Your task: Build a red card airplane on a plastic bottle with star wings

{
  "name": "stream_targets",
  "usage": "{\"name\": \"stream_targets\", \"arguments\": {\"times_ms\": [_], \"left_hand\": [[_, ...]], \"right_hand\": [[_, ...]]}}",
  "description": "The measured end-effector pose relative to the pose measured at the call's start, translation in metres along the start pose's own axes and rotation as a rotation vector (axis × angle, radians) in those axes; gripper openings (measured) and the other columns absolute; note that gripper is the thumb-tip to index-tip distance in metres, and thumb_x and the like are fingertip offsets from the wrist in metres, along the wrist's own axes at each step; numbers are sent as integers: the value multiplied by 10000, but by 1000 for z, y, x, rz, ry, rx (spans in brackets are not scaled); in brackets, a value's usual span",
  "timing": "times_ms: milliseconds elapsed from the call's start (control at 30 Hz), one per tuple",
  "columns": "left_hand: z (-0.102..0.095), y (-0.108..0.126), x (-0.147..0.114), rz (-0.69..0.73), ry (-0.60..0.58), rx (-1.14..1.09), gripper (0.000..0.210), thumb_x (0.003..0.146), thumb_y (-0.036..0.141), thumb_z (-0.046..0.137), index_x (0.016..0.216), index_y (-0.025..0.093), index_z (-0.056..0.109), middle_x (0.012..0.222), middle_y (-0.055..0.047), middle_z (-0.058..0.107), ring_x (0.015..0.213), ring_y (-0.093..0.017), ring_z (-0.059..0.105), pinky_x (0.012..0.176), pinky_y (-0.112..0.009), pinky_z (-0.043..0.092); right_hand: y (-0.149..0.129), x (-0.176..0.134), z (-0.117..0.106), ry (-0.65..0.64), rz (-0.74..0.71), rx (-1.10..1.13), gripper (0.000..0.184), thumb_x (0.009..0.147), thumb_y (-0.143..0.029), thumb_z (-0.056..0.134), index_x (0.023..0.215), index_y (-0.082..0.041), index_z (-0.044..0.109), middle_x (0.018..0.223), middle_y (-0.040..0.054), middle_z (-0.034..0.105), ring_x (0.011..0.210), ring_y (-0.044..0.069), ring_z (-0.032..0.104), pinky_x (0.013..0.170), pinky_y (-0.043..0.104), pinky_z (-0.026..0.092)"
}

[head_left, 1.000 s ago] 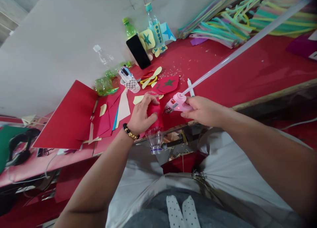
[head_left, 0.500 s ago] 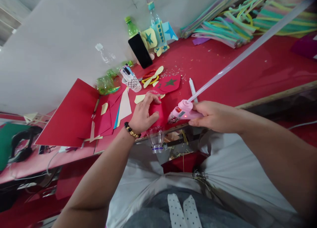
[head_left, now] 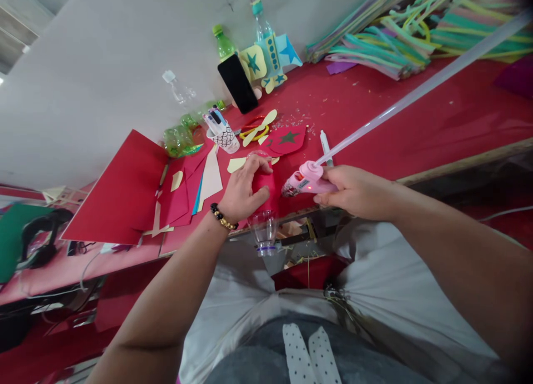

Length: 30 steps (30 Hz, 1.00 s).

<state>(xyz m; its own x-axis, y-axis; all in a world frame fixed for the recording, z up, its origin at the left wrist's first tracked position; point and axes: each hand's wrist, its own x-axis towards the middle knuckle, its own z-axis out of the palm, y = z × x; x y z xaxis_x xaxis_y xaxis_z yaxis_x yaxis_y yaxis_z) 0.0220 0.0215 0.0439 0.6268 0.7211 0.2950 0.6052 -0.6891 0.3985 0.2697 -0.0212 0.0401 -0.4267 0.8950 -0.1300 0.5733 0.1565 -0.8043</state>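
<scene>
at the near edge of the desk (head_left: pixel 416 111): clear bottle (head_left: pixel 264 225) in red paper wrap (head_left: pixel 270 199), neck (head_left: pixel 266 250) toward 6 o'clock, past the edge. left hand (head_left: pixel 245 188) over it, fingers curled, holding bottle by the wrap. right hand (head_left: pixel 352 194) at its 3 o'clock, fingers closed round pink glue gun (head_left: pixel 310 179), nozzle just beside wrap, can't tell if touching. pen cup (head_left: pixel 225 139) at 11, star-marked red paper (head_left: pixel 288 139) at 1, red board (head_left: pixel 119 192) at 9.

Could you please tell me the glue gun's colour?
The glue gun is mostly pink, clearest in the head view.
</scene>
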Motion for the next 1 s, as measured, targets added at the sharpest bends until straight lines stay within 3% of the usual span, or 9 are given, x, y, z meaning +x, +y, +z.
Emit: {"name": "stream_targets", "arguments": {"times_ms": [333,500,633,833,1000], "left_hand": [[1,-2,0,-14,4,-1,305,691,158,480,984,238,462,1079,-51,588,1159,-251,562,956,-436,447],[1,-3,-1,-16,4,4,320,684,137,484,989,230,470,1077,-51,586,1104,-239,573,952,-421,438],[2,-3,-1,-21,9,11,314,685,136,480,985,231,465,1064,-43,587,1059,-234,583,921,-410,446],[1,-2,-1,-22,10,8,285,690,169,476,968,231,468,1044,-50,593,1023,-247,588,868,-412,460],[2,-3,-2,-23,15,0,304,677,146,477,971,220,472,1045,-51,588,1016,-236,586,892,-402,447]], "right_hand": [[7,-9,-6,-126,-24,40,261,770,-319,607,1002,-208,654,886,21,697,799,219,614,650,274,411],[4,-10,-7,-118,-5,48,209,750,-312,625,907,-177,658,819,27,686,719,205,602,623,276,411],[2,-9,-7,-141,-31,74,238,785,-311,601,986,-195,651,898,23,691,778,206,611,669,278,424],[-1,-5,-4,-58,-18,12,141,791,-301,595,865,-184,615,805,18,655,689,178,562,616,280,385],[1,-6,-4,-97,9,22,152,789,-315,604,861,-181,615,790,12,644,672,166,554,580,266,380]]}}
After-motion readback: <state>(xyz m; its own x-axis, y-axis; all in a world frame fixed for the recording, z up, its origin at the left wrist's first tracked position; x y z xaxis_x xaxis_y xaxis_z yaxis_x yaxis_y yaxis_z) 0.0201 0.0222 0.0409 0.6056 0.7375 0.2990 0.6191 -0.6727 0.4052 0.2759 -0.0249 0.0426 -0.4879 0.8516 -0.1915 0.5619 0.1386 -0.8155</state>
